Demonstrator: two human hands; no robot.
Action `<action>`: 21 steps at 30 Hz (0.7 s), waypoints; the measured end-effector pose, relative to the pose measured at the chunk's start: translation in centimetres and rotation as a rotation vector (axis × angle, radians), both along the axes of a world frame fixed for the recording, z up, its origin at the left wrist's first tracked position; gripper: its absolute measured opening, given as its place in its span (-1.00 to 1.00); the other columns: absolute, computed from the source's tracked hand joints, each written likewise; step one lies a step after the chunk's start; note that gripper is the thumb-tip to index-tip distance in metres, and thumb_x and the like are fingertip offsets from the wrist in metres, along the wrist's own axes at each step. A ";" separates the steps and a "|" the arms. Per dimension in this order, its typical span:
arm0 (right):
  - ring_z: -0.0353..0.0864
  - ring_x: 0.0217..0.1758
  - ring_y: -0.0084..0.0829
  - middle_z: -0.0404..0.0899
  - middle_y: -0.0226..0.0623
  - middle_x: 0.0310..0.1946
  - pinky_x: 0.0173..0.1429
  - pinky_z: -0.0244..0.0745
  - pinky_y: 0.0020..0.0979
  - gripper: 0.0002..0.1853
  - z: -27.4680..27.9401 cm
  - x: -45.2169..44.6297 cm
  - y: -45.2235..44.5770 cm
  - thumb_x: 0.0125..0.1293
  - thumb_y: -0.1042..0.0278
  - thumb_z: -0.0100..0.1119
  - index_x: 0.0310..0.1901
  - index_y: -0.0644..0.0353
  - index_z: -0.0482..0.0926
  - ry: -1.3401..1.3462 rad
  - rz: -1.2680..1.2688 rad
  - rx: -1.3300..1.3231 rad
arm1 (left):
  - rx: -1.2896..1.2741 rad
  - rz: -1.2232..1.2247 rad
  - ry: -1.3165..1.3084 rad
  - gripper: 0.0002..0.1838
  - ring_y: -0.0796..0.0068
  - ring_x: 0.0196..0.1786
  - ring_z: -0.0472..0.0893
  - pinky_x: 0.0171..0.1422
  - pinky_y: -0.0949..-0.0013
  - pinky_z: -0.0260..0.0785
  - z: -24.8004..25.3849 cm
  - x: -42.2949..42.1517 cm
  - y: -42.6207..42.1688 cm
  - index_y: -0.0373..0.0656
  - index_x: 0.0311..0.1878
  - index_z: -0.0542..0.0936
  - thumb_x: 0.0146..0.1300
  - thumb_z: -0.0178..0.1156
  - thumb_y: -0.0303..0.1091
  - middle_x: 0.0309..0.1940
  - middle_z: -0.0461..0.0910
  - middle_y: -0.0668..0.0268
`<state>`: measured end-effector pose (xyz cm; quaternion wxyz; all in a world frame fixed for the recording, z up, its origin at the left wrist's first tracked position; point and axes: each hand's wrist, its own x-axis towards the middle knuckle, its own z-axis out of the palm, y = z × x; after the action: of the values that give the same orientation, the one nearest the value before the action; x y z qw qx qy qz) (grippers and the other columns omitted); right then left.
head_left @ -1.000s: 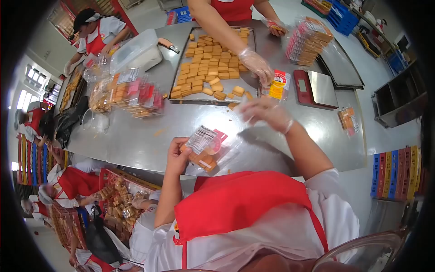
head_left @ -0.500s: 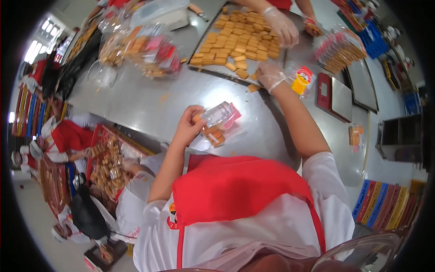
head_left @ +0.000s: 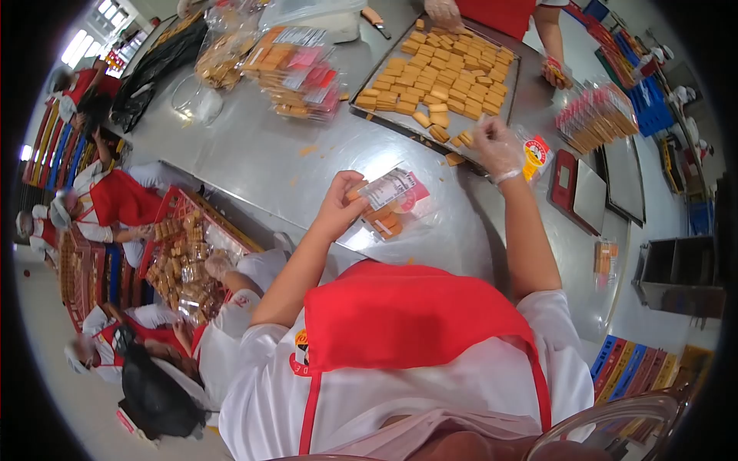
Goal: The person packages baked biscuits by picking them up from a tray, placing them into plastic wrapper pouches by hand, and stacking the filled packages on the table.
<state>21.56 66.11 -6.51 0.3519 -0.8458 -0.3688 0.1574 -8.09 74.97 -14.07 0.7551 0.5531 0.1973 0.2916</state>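
Note:
My left hand (head_left: 342, 209), bare, is closed on the edge of a clear plastic bag of biscuits (head_left: 388, 201) with a printed label and a pink tag. Rectangular biscuits show inside the bag, which rests on or just above the steel table. My right hand (head_left: 500, 150), in a clear glove, is at the near right corner of a metal tray (head_left: 400, 127). Its fingers are pinched together, and what they hold, if anything, is hidden. Many golden biscuits (head_left: 450, 73) lie in the tray, with a few loose ones by my right fingers.
A red scale (head_left: 576, 192) stands to the right, near a row of packed biscuit bags (head_left: 596, 115). More filled bags (head_left: 296, 73) and a knife (head_left: 375, 23) lie farther back. A co-worker's gloved hand (head_left: 443, 11) is at the tray's far edge. Red crates (head_left: 219, 219) stand left.
The view has shifted, so the table sits differently in frame. My right hand's fingers have drawn together by the tray corner. The co-worker's gloved hand has moved back to the far edge.

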 end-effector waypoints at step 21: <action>0.49 -0.39 -0.41 0.56 -0.26 -0.22 -0.27 0.37 -0.46 -0.72 4.9 -8.4 -4.9 0.13 0.42 0.10 -0.08 0.16 0.48 0.211 0.960 0.394 | 0.579 -0.121 0.046 -0.58 0.37 -0.01 0.47 0.07 0.33 0.31 4.7 -1.7 -0.3 -0.17 -0.07 0.33 0.01 0.23 -0.60 -0.07 0.47 0.13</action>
<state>13.21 61.19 -1.62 0.4279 -0.4790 -0.6997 0.3128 -9.74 74.64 -9.36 0.5772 0.7628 0.0897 0.2775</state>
